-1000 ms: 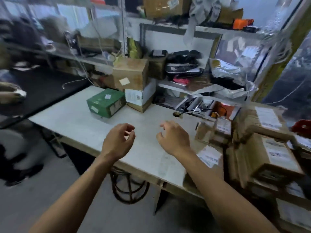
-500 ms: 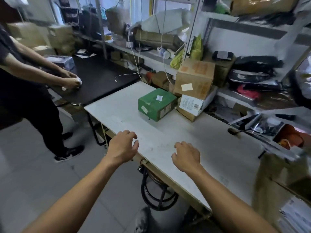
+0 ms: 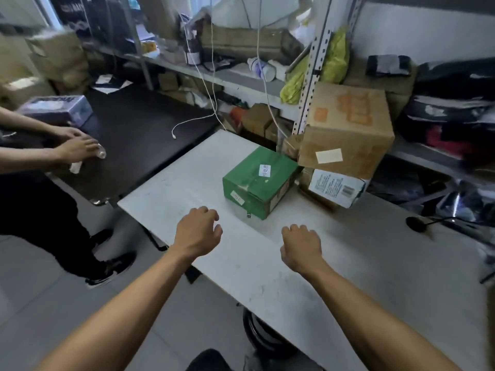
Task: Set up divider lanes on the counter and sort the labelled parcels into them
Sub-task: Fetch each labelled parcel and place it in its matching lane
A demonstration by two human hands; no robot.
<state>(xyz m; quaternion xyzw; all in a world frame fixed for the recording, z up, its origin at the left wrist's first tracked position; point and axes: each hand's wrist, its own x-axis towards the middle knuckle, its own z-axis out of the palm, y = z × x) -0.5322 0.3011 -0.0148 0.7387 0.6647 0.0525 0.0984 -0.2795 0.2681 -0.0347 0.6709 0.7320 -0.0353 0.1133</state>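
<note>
white tabletop (image 3: 348, 263), large brown carton (image 3: 348, 129) stacked on a white carton (image 3: 334, 187) at the back edge, green labelled parcel (image 3: 258, 182) just left of them, left hand (image 3: 197, 232) and right hand (image 3: 301, 247) above the tabletop, fingers loosely curled, apparently holding nothing

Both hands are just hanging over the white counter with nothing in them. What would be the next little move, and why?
Probably reach both hands forward to the green box. The left hand and right hand hover empty, fingers loosely curled, just short of it. It is the nearest labelled parcel on the counter, and no dividers show there yet.
</note>
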